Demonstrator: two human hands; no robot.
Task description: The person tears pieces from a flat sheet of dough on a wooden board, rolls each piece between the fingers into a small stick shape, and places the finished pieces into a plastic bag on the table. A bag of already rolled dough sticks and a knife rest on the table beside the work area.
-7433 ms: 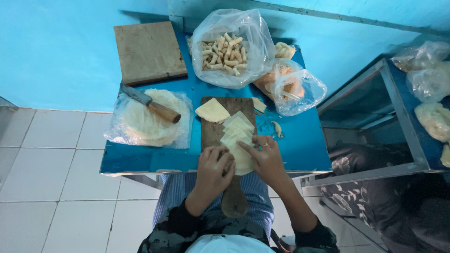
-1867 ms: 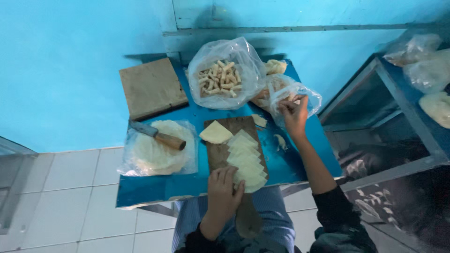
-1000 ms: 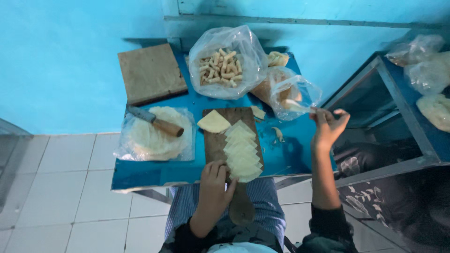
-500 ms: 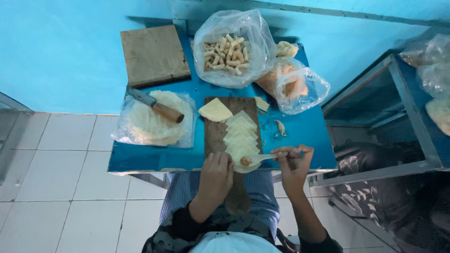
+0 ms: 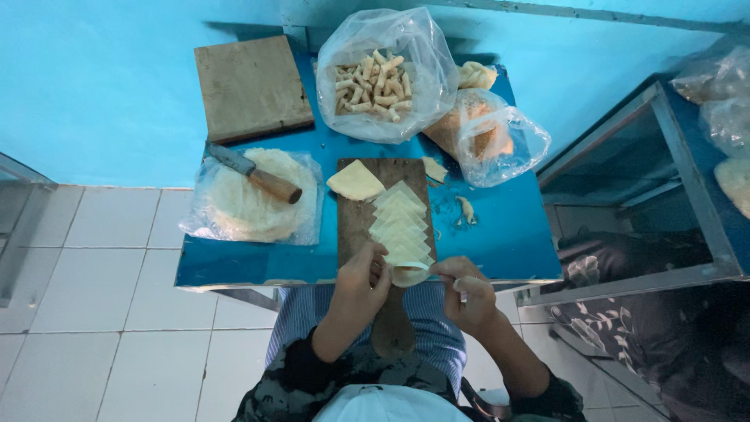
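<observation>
A wooden cutting board (image 5: 353, 227) lies on a small blue table (image 5: 500, 234), with a row of overlapping pale dough wrappers (image 5: 398, 227) on it and one separate wrapper (image 5: 354, 180) at its far end. My left hand (image 5: 361, 279) rests at the near end of the board, fingers on the nearest wrapper (image 5: 409, 273). My right hand (image 5: 467, 291) is just right of it and pinches that same wrapper's edge. A small pale piece shows between its fingers.
A clear bag of rolled fried snacks (image 5: 375, 78) and a second bag with orange filling (image 5: 488, 141) stand at the table's far side. A square wooden block (image 5: 250, 86), a knife (image 5: 254, 173) on round wrappers in plastic (image 5: 250, 203), a metal shelf (image 5: 664, 180) at right.
My right hand reached to the bag at the far right, then came back to the board's near end. It now works on the nearest wrapper together with my left hand.
</observation>
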